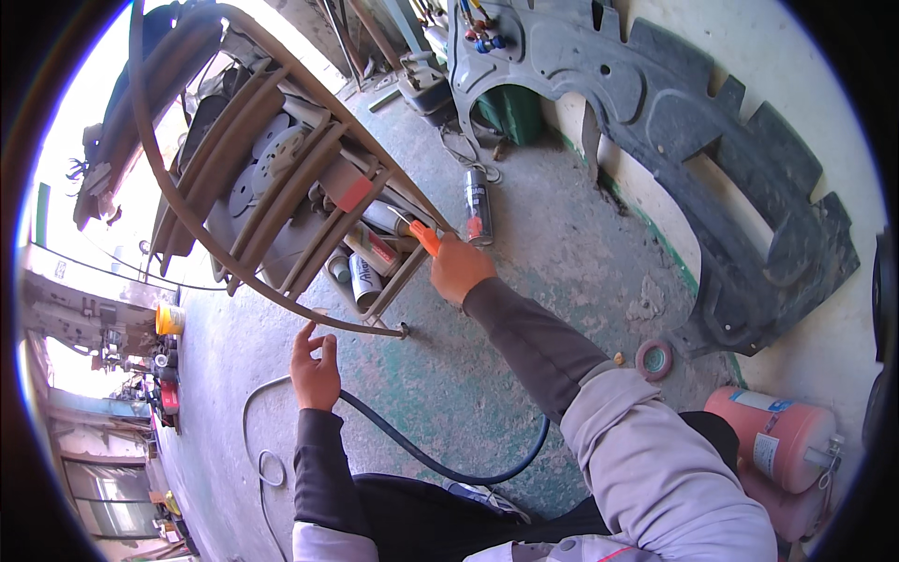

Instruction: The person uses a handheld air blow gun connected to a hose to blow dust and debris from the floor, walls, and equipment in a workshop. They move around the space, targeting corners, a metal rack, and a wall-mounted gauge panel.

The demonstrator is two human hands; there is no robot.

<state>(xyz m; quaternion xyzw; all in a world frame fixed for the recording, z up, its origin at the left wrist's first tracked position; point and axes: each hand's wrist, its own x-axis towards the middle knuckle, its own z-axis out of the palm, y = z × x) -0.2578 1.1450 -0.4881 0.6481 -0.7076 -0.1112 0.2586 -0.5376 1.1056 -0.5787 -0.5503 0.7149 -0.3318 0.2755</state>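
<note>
My right hand [461, 268] is closed around an orange-handled tool [426, 236] with a thin, curved metal tip; its exact kind does not show. It is held beside the lower right corner of a brown slatted rack [398, 178]. My left hand [316, 373] has its fingers apart and holds nothing that I can see. Its fingertips are just below a long, curved brown strip [239, 272], and whether they touch it I cannot tell. The strip arcs across the rack's left side and ends at a small dark fitting [404, 331]. Spray cans [364, 279] and round discs [278, 157] lie in the rack.
A dark spray can [478, 208] stands on the floor right of the rack. Large dark plastic liners [646, 122] lean on the right wall. A roll of tape [654, 359] and red cylinders [773, 436] are at the right. A dark hose [440, 465] curves across the floor before me.
</note>
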